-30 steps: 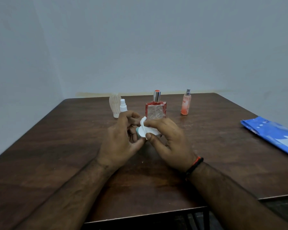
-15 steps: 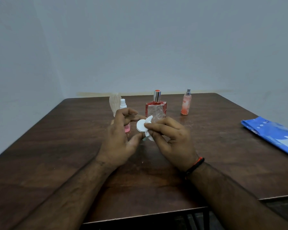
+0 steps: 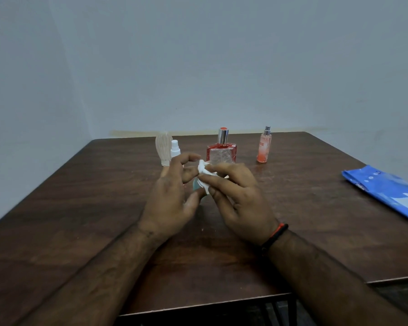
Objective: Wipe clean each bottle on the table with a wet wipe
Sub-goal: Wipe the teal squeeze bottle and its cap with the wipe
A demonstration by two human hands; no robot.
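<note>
1. Wiping is under way on one small bottle, of which only a pale teal sliver is seen between the two hands, held above the middle of the desk.
2. A crumpled white wet wipe is pinched by the right hand; its fingers are pressed together against the wipe, which lies against the small bottle.
3. The small bottle is steadied by the left hand, thumb below and fingertips above; the remaining fingers are curled loosely, and the exact grip is partly hidden.
4. Four more bottles are seen standing upright toward the far edge of the desk: a ribbed clear bottle, a white-capped spray bottle just beside it, a square red bottle with a silver cap, and a slim orange spray bottle well apart to the right.
5. Whether any of these four is already cleaned cannot be told; no streaks or wet marks are visible on them.
6. A blue wipe pack is lying at the right edge of the desk, well apart from the hands.
7. The task is judged to be part-way at most: one bottle is in hand, and the standing bottles are probably left to be dealt with.
</note>
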